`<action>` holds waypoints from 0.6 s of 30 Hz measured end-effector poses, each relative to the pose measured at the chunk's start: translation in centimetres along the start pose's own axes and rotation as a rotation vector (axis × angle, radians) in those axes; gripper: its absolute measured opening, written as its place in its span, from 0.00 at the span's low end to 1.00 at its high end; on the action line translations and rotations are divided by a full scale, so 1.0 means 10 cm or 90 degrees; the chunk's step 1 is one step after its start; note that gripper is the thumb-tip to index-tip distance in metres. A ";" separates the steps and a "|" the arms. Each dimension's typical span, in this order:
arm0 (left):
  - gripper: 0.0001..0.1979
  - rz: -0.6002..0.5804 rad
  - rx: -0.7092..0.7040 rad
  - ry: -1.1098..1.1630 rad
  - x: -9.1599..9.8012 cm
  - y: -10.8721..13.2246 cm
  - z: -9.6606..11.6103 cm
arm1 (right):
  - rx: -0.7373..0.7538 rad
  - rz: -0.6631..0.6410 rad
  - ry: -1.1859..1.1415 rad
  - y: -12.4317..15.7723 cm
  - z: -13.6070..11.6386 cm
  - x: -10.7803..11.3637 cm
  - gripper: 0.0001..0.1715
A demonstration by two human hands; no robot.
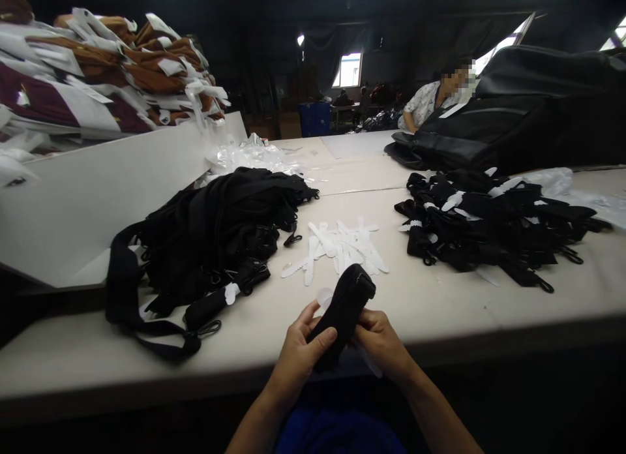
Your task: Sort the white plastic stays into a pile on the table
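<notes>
A folded black webbing strap [343, 310] is held over the near table edge between both hands. My left hand [304, 346] is closed around its left side, thumb lying on top. At the strap's right side, my right hand [384, 343] is closed, its fingertips partly hidden behind the strap. A white plastic strip [325, 298] goes behind the strap; its rounded end shows by my left fingers, and a white tip pokes out below my right hand. Beyond the hands lie several loose white toothed strips [342, 245].
A heap of black straps with hooks [220, 226] lies left, one bundled strap [210, 305] before it. More bundled straps [489, 226] are piled right. Behind them are large black bags [513, 121] and a person [425, 105]. Brown garments [161, 62] rise behind a white board [98, 199].
</notes>
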State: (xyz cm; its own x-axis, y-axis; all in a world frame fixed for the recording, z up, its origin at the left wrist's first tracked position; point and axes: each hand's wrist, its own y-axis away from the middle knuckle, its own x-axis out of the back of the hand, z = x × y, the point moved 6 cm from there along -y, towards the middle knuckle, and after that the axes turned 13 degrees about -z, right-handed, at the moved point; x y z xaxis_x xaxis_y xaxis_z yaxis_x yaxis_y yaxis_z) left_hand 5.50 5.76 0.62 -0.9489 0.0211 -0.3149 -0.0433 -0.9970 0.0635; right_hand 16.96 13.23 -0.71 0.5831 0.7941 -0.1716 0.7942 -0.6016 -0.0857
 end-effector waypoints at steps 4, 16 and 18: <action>0.19 -0.069 0.067 0.023 0.01 0.03 -0.07 | -0.034 -0.026 -0.003 0.04 0.13 0.03 0.18; 0.22 -0.007 0.073 -0.068 0.07 0.06 -0.17 | -0.048 0.096 -0.138 0.16 0.22 0.01 0.22; 0.24 0.115 0.058 -0.167 0.14 0.10 -0.17 | -0.030 0.185 -0.112 0.29 0.32 0.04 0.23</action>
State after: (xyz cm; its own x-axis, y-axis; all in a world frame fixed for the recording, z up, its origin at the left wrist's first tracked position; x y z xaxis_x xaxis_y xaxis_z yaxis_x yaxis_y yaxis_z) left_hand 4.64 4.65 -1.37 -0.9915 -0.1249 -0.0367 0.1161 -0.9760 0.1840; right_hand 18.94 11.49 -4.12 0.7508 0.5608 -0.3489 0.6088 -0.7925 0.0361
